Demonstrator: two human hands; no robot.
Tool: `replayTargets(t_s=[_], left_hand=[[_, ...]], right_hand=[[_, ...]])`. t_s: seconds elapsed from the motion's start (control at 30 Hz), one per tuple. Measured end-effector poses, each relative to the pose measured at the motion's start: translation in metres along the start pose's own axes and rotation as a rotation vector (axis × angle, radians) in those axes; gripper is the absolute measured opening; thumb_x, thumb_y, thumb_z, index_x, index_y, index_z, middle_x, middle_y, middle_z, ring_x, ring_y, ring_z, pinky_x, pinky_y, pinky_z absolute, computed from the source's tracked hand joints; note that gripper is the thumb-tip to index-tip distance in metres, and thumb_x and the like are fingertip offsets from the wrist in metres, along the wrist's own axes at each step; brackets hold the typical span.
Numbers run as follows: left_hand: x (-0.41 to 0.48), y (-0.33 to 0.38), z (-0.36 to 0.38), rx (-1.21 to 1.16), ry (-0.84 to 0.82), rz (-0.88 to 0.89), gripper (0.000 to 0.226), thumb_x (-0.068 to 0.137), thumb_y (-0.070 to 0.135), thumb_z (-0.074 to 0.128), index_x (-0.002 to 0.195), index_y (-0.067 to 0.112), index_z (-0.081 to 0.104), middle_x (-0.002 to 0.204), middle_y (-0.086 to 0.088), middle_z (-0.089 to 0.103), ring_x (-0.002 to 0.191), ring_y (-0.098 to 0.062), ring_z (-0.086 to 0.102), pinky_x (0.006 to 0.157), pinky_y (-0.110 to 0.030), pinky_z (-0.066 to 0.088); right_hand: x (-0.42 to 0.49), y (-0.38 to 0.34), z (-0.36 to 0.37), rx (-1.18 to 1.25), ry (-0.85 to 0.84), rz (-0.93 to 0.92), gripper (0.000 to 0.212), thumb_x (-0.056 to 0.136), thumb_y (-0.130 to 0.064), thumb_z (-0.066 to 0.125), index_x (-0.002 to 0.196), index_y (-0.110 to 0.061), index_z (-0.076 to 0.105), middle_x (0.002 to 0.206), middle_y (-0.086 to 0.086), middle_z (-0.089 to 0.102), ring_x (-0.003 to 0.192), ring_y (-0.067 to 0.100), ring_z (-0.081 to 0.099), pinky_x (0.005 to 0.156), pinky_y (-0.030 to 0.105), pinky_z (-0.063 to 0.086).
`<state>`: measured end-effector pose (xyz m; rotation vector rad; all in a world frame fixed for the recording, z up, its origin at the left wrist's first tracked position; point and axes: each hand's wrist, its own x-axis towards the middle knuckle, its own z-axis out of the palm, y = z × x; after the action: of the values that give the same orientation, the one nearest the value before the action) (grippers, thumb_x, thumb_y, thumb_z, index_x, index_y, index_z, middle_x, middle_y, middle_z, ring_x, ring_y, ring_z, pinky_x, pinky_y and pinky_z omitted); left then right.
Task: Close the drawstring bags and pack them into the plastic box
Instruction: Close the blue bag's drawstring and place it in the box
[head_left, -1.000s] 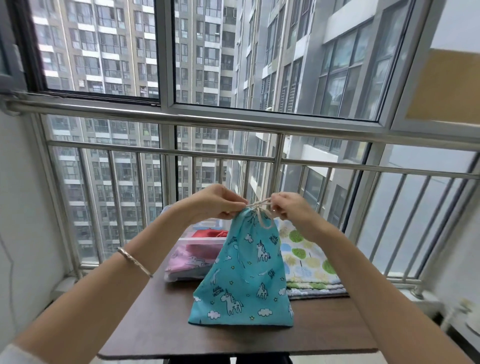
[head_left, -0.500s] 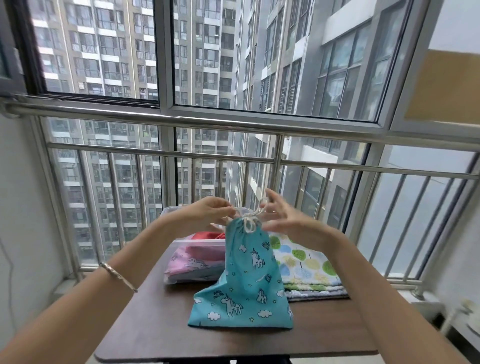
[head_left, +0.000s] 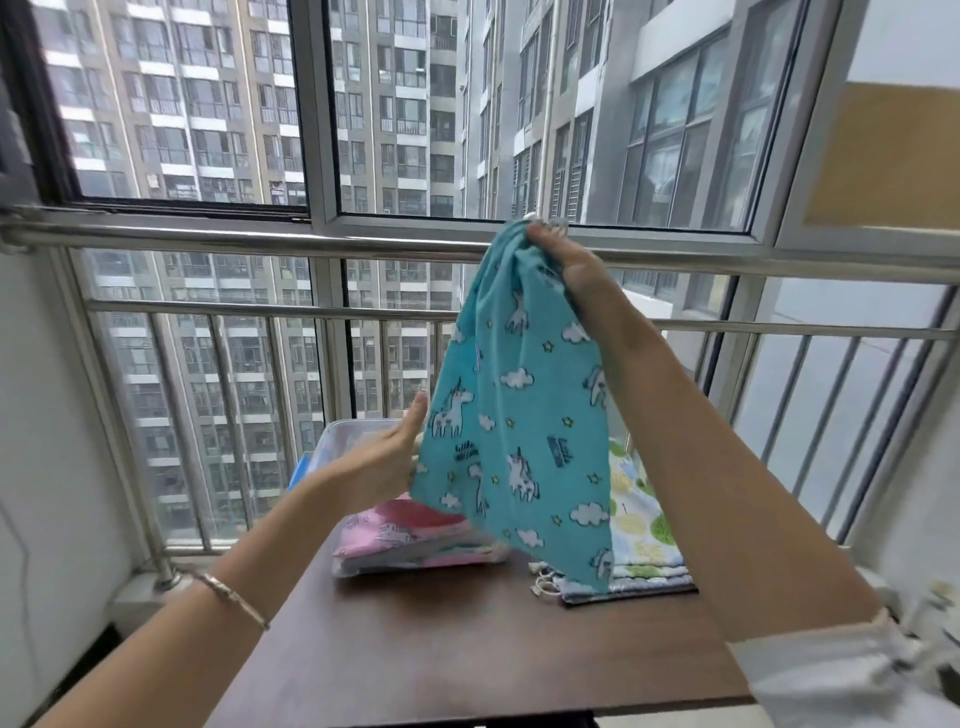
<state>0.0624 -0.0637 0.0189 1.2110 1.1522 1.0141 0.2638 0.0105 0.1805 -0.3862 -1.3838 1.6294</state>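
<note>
Right hand grips the teal unicorn bag by its gathered neck, dangling mid-frame over the bench. Left hand is relaxed, fingers straight, at the bag's left edge. I'd flatten it first, then lay it on the pink bags in the plastic box.

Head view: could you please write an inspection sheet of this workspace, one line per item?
Surface: brown table.
Job's things: blue bag lifted, top gathered; clear box holds pink bags; folded bags stacked at right.
Clutter: nothing seen.
Hands: right hand grips the blue bag's top; left hand, fingers straight, by its left edge.
Cables: thin line on left wall, maybe a wire.
Surroundings: window, steel railing, tower blocks outside.
</note>
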Motion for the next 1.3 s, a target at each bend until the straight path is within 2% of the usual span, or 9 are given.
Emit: replayTargets(t_s=[0.17,0.3,0.47,0.57,0.67,0.8,0.93,1.13,1.3], left_hand=[[0.019,-0.006,-0.002,-0.255,0.265,0.139,0.066,0.084,0.063,0.037,0.143,0.035,0.028,0.160,-0.012,0.008,0.140,-0.035,0.030,0.115,-0.047,0.027],[0.028,-0.006,-0.002,-0.402,0.384,0.085,0.061,0.094,0.054,0.036,0.149,0.036,0.015,0.155,-0.025,0.011,0.133,-0.043,0.036,0.109,-0.047,0.036],[0.025,0.005,-0.006,-0.493,-0.010,-0.041,0.038,0.098,0.044,0.038,0.133,0.028,0.041,0.126,-0.028,0.051,0.096,-0.035,0.065,0.072,-0.045,0.059],[0.034,0.006,-0.047,-0.484,0.133,0.029,0.081,0.087,0.016,0.058,0.150,0.041,0.013,0.152,-0.015,0.026,0.102,-0.030,0.062,0.064,-0.045,0.060],[0.033,0.012,-0.088,-0.164,0.246,-0.010,0.071,0.089,0.009,0.059,0.148,0.034,0.028,0.142,-0.015,0.044,0.100,-0.028,0.066,0.079,-0.049,0.058],[0.037,0.011,-0.116,0.512,0.349,-0.185,0.045,0.092,0.016,0.061,0.136,0.023,0.050,0.117,-0.002,0.058,0.088,-0.019,0.070,0.072,-0.035,0.060],[0.049,0.003,-0.114,1.194,0.294,-0.275,0.042,0.087,0.021,0.065,0.128,0.015,0.058,0.117,-0.002,0.061,0.086,-0.014,0.061,0.069,-0.025,0.057],[0.058,0.010,-0.089,1.527,0.121,-0.520,0.032,0.086,0.031,0.068,0.104,0.007,0.058,0.080,-0.001,0.059,0.059,-0.014,0.060,0.048,-0.023,0.050],[0.075,0.000,-0.077,2.064,0.124,-0.354,0.087,0.066,0.058,0.075,0.137,0.018,0.043,0.125,-0.008,0.044,0.111,-0.021,0.043,0.088,-0.032,0.047]], right_hand=[[0.034,-0.007,0.027,0.039,0.025,-0.066,0.015,0.101,-0.017,0.044,0.095,-0.004,0.050,0.060,0.003,0.060,0.041,0.010,0.057,0.047,0.019,0.053],[0.046,-0.002,0.037,0.133,-0.067,-0.136,0.014,0.101,-0.017,0.044,0.100,-0.004,0.049,0.058,0.002,0.062,0.046,0.013,0.059,0.048,0.023,0.053],[0.070,0.005,0.034,0.200,-0.131,-0.183,0.014,0.100,-0.012,0.047,0.113,-0.008,0.046,0.078,0.007,0.062,0.064,0.019,0.061,0.062,0.033,0.056],[0.076,0.009,0.004,-0.125,0.038,-0.252,0.013,0.098,-0.007,0.046,0.109,-0.015,0.045,0.092,0.009,0.058,0.069,0.018,0.060,0.059,0.031,0.056],[0.072,0.024,-0.041,-0.555,0.141,-0.155,0.030,0.095,0.000,0.047,0.120,-0.017,0.046,0.113,0.013,0.055,0.084,0.024,0.063,0.063,0.033,0.061],[0.062,0.067,-0.087,-0.897,0.015,0.224,0.035,0.088,0.003,0.058,0.119,-0.011,0.052,0.116,0.017,0.058,0.093,0.032,0.070,0.076,0.046,0.060],[0.055,0.115,-0.099,-1.119,-0.129,0.396,0.031,0.086,0.001,0.060,0.114,-0.009,0.052,0.109,0.012,0.058,0.086,0.022,0.070,0.064,0.026,0.060],[0.061,0.159,-0.095,-1.709,-0.342,0.385,0.022,0.085,-0.014,0.066,0.106,-0.013,0.060,0.101,0.001,0.059,0.084,0.011,0.054,0.068,0.021,0.049],[0.066,0.172,-0.081,-2.144,-0.473,0.096,0.033,0.086,-0.021,0.064,0.118,-0.026,0.058,0.110,0.003,0.048,0.104,0.021,0.040,0.086,0.035,0.038]])
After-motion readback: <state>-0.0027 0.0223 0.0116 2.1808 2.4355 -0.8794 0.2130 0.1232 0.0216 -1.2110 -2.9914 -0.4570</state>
